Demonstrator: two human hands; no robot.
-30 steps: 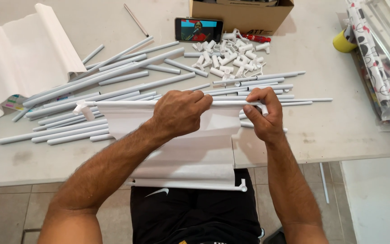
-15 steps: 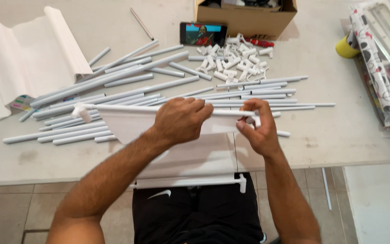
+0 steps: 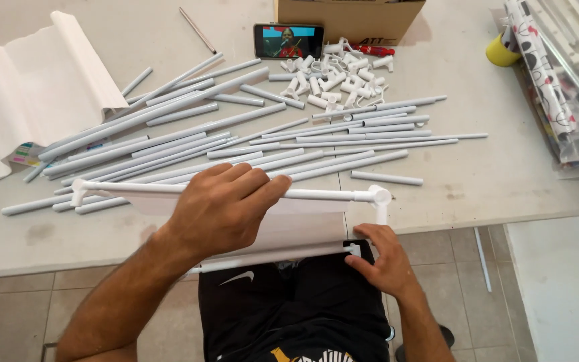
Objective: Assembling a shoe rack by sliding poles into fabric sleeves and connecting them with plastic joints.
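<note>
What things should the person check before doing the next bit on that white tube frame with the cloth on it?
1. Left hand has a firm hold on the top tube: ok, fingers wrap over it.
2. Right hand is at the lower corner connector: ok, fingertips touch it.
3. Upper corner connector joins the top tube and the short side tube: ok, both meet there.
4. Lower connector pushed fully home: cannot tell, the hand partly hides it.
5. White fabric panel lies flat between the tubes: ok where visible.
6. Spare tubes and loose connectors lie on the table: ok.
</note>
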